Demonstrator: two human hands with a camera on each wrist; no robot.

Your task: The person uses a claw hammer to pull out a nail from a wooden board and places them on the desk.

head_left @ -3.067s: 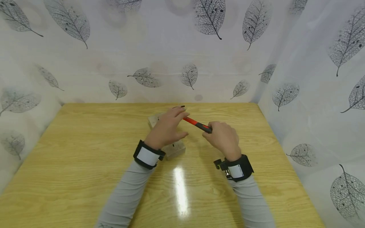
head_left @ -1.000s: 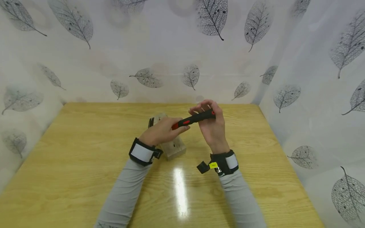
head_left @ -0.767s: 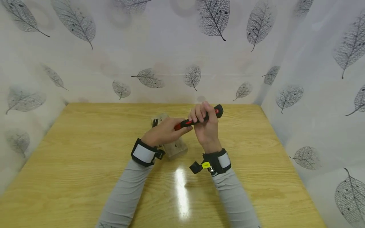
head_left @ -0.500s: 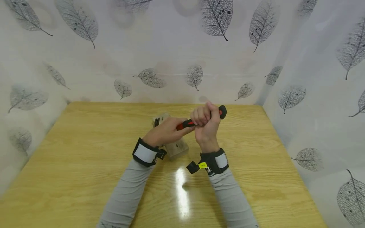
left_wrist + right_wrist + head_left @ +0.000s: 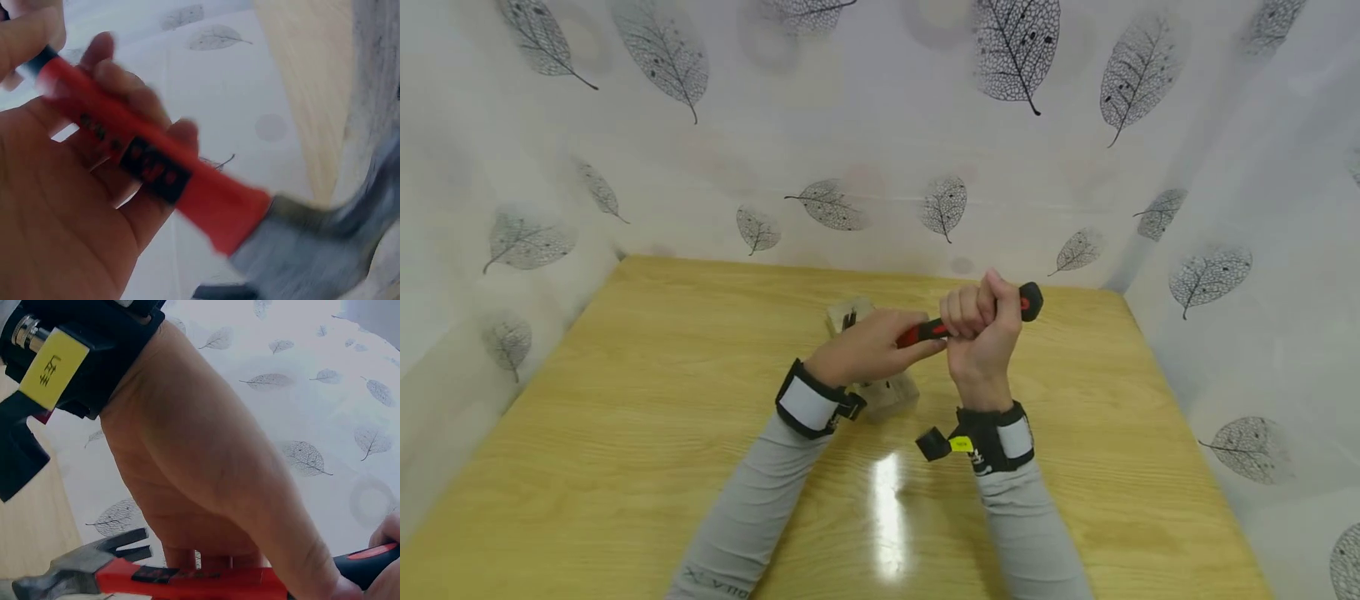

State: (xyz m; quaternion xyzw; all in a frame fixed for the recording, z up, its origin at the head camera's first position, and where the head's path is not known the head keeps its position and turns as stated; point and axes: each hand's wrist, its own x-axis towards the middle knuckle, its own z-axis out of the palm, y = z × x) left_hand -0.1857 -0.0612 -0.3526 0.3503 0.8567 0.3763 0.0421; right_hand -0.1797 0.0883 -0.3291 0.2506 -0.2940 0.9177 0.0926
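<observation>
Right hand (image 5: 979, 337) is wrapped round the hammer (image 5: 209, 197); nearer the claw (image 5: 131, 544), it is pinched by the left hand (image 5: 868, 343), presumably for steadiness, near the wooden block (image 5: 892, 397) on the table (image 5: 1097, 483).

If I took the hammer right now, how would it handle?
The hammer is probably head-heavy: its metal head sits at one end. Likely stiff: the handle runs straight. The butt looks wider, so it may resist slipping out.

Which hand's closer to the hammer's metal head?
Left. The left hand holds the hammer's red part, near the metal head; the right hand grips the black handle end, farther away.
</observation>
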